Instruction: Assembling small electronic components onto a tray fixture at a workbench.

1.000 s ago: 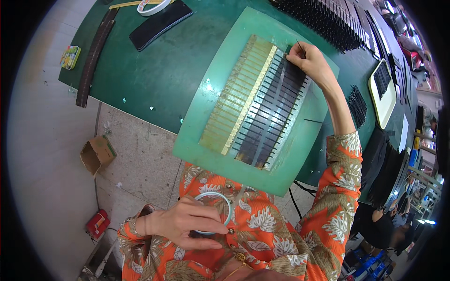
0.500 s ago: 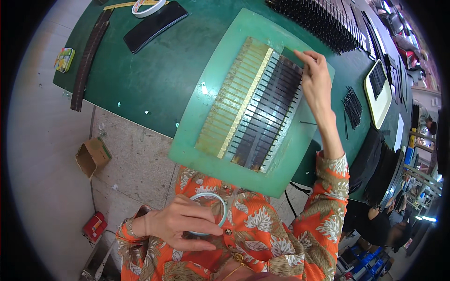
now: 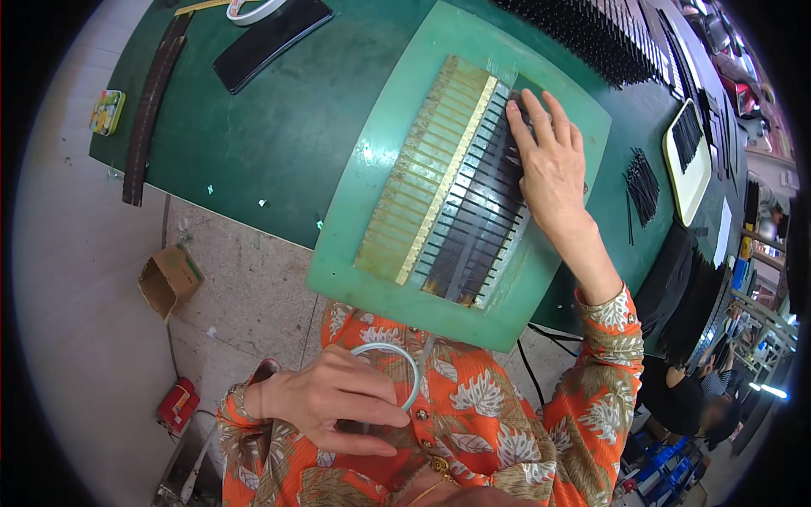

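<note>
A slotted metal jig (image 3: pixel 432 175) lies tilted on a green board (image 3: pixel 338 275). Thin black strips (image 3: pixel 466 226) lie crosswise in its right half, with a dark plate over them; the brassy left half shows bare slots. My right hand (image 3: pixel 553 169) rests on the upper right part of the jig, fingers stretched out and slightly apart, hiding some strips. Low in front of my body, my left hand (image 3: pixel 334 399) has a narrow pale-blue ring, which looks like a roll of tape (image 3: pixel 413 368), hooked in its fingers, away from the board.
On the green table (image 3: pixel 279 139) are a phone (image 3: pixel 270 46), a white tape roll (image 3: pixel 256 12), a dark curved strip (image 3: pixel 154 118) and a small colourful box (image 3: pixel 107 112). Loose black strips (image 3: pixel 642 188) and a cream tray (image 3: pixel 691 173) stand right. An open carton (image 3: pixel 171 280) is on the floor.
My right hand has moved left from the jig's right edge onto its upper part, and its fingers have spread from a near pinch. My left hand still has the ring, almost unmoved.
</note>
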Tool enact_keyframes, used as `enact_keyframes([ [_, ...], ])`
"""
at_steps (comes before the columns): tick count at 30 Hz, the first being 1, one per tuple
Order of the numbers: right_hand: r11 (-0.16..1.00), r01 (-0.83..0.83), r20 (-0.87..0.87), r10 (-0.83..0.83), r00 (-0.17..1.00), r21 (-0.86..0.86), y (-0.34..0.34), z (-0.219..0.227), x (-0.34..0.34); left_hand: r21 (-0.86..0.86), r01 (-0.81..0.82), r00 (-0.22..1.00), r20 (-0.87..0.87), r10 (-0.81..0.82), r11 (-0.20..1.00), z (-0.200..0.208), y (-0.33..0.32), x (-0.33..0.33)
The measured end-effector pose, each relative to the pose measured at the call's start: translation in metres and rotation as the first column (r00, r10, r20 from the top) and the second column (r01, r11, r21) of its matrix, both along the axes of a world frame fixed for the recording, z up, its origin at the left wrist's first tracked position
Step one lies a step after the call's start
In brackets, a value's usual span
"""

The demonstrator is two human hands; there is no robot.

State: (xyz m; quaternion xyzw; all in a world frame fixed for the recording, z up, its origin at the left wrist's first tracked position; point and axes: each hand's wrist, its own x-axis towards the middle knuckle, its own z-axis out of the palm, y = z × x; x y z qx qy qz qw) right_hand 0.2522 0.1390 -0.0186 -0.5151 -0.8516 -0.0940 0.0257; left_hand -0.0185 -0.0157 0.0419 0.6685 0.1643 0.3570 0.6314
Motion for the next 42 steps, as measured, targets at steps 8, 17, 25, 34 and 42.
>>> enact_keyframes([
  [8,0.994,-0.004,-0.141,-0.012,0.990,-0.111,0.002,0.004,0.003,0.019,-0.001,1.000,-0.021,0.001,1.000,-0.004,-0.004,-0.001],
  [17,0.999,0.019,-0.034,-0.018,0.999,0.043,-0.013,0.000,-0.006,0.019,0.029,0.999,-0.039,-0.028,0.999,-0.005,-0.002,-0.001],
  [25,0.985,0.027,-0.264,-0.073,0.962,-0.172,-0.006,0.023,0.009,0.005,0.036,0.998,-0.051,-0.036,0.999,-0.007,0.000,0.001],
  [34,0.990,0.072,-0.181,-0.094,0.979,-0.124,0.008,0.009,0.007,-0.009,0.035,0.998,-0.056,-0.035,0.999,-0.007,0.005,0.000],
  [42,0.999,0.017,-0.129,-0.023,0.991,-0.049,0.008,-0.002,0.005,0.004,0.073,0.996,-0.047,-0.073,0.997,-0.008,0.009,0.002],
])
